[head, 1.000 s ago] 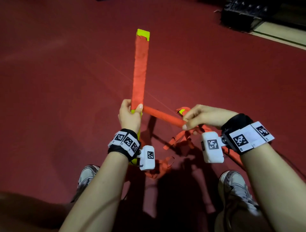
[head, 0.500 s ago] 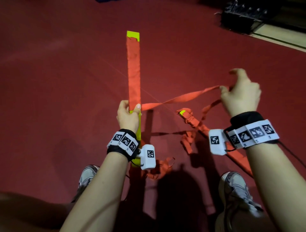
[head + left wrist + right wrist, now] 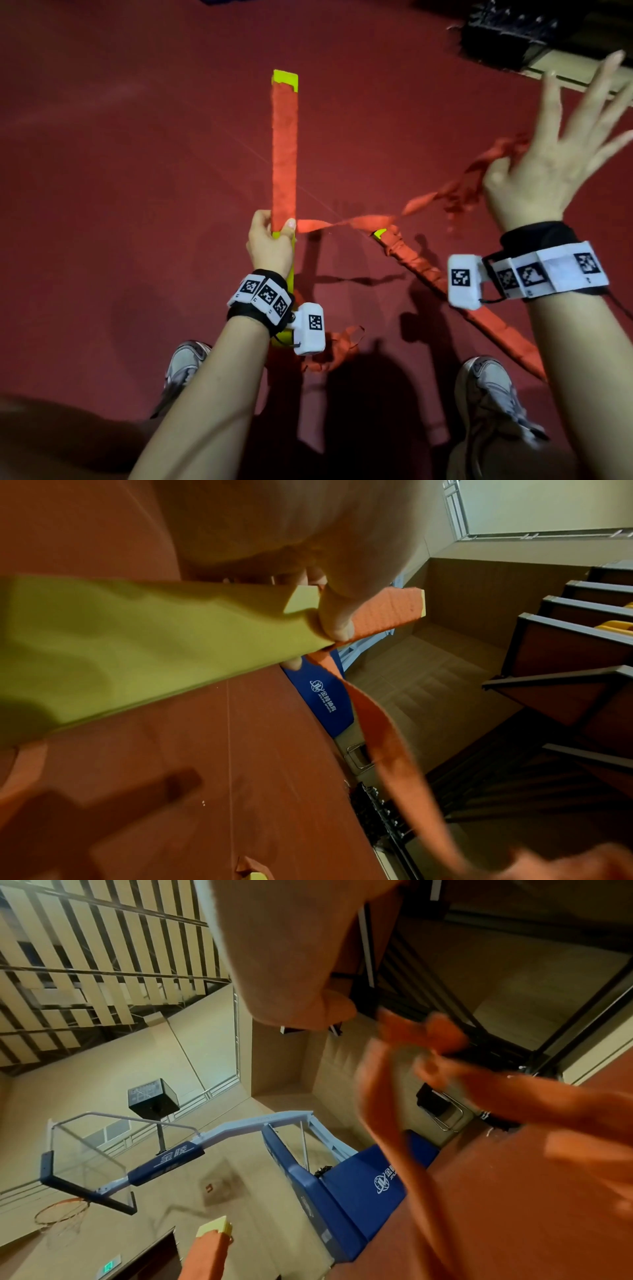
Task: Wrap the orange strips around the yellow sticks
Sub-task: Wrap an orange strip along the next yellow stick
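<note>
Gripping stick (image 3: 285, 150) centre-frame, left hand (image 3: 270, 245); right hand (image 3: 548, 164) pinching strip (image 3: 370, 221), fingers splayed; hoop (image 3: 60, 1214) showing only wrist-side.

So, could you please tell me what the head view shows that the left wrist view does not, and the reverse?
Only the head view shows the right hand, fingers spread with the orange strip pinched at its thumb, a second wrapped stick lying on the red floor, and both shoes. Only the left wrist view shows the blue padded base and the tiered seating. Both show the left hand gripping the yellow stick, thumb on the wrap, with the strip trailing off.
</note>
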